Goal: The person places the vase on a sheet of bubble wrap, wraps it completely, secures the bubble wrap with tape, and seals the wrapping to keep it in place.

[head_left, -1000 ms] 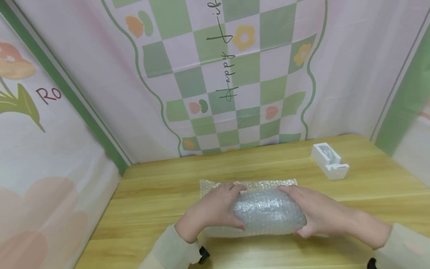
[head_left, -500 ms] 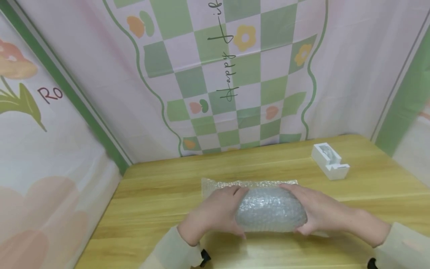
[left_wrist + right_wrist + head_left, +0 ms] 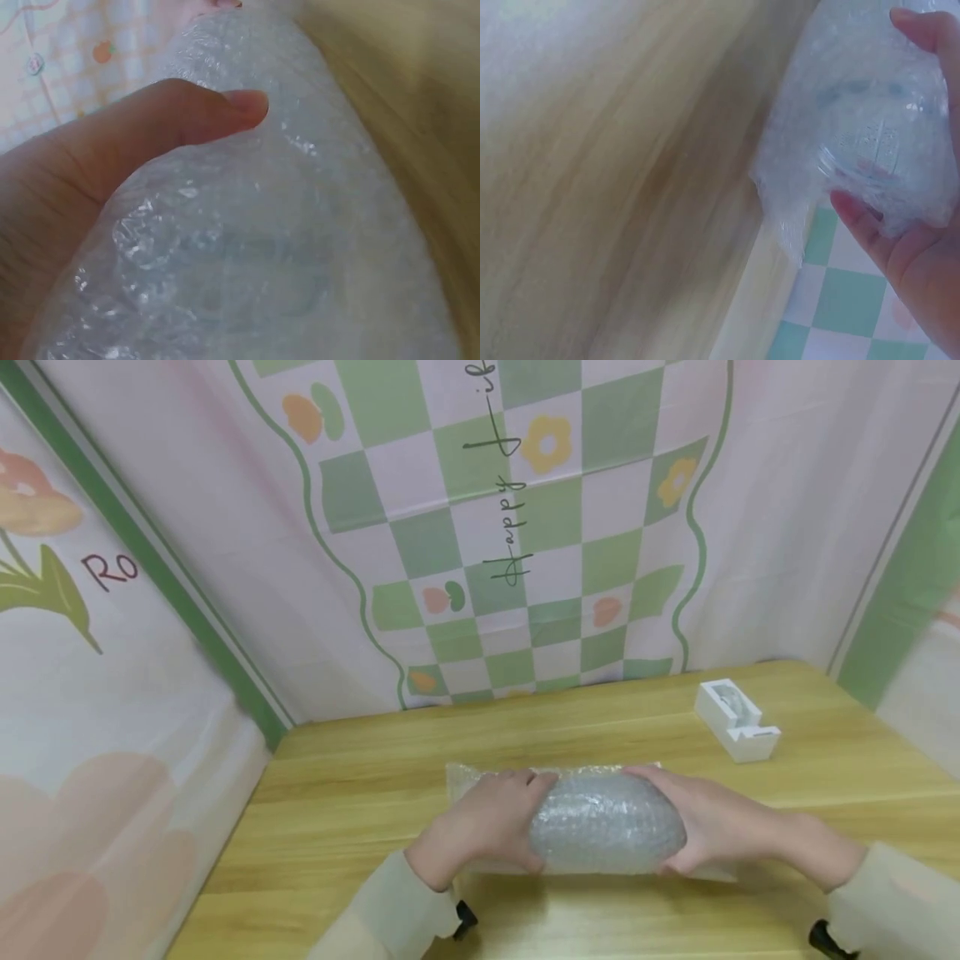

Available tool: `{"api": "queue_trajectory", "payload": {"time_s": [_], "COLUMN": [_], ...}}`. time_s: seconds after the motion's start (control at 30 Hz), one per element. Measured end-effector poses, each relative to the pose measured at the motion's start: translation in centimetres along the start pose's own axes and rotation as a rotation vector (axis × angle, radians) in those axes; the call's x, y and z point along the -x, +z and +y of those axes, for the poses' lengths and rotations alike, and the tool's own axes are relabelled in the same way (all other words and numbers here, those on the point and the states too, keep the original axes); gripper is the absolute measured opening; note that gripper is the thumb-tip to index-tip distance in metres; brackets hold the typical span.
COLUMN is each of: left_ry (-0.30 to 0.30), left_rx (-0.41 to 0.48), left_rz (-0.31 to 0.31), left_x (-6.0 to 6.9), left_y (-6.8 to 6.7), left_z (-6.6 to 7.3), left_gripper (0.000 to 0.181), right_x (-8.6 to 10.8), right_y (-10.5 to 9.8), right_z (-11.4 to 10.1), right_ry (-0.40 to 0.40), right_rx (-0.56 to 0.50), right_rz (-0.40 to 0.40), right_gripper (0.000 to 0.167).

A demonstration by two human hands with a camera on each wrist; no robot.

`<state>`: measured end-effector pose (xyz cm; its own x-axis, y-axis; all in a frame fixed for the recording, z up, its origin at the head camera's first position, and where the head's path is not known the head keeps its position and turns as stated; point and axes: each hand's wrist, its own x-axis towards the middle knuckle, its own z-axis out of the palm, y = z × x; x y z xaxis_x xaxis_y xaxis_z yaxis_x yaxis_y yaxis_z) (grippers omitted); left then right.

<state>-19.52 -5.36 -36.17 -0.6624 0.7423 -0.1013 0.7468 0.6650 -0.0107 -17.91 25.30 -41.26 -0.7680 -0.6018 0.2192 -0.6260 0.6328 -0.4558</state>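
Note:
A roll of bubble wrap (image 3: 606,828) lies across the table near its front, wound around something clear. In the right wrist view, the round end of a clear, glass-like container (image 3: 870,146) shows through the wrap; its exact kind is hard to make out. My left hand (image 3: 498,822) grips the roll's left part, with the thumb (image 3: 217,116) lying over the plastic in the left wrist view. At the other end, my right hand (image 3: 712,827) holds the roll between thumb and fingers. A flat corner of bubble wrap (image 3: 459,777) sticks out behind my left hand.
On the wooden table (image 3: 360,793), a white tape dispenser (image 3: 738,722) with a roll of clear tape stands at the back right. A checkered cloth backdrop (image 3: 517,527) hangs behind the table, with printed side curtains at left and right.
The roll has turned a little and drawn tighter under both hands. My left hand has shifted slightly right along it. Less flat wrap shows behind and in front of it. The tape dispenser stays put.

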Motion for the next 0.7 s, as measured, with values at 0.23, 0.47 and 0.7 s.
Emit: {"api": "queue_trajectory", "payload": {"time_s": [0.23,0.47,0.7], "left_ry": [0.018,0.022,0.023], "left_rx": [0.080,0.214,0.292], "left_rz": [-0.046,-0.101,-0.138], "left_x": [-0.2,0.0,0.0], "left_y": [-0.4,0.1,0.2], "left_z": [-0.3,-0.9,-1.2], "left_gripper": [0.103,0.099,0.099], "right_x": [0.2,0.1,-0.2], "right_y": [-0.2,-0.8,-1.2], "right_z": [0.1,-0.4,-0.6], "right_ry": [-0.002,0.000,0.043], "right_rx": [-0.028,-0.062,-0.091], "right_rz": [-0.037,-0.116,-0.178], "right_gripper": [0.114,0.111,0.113]}}
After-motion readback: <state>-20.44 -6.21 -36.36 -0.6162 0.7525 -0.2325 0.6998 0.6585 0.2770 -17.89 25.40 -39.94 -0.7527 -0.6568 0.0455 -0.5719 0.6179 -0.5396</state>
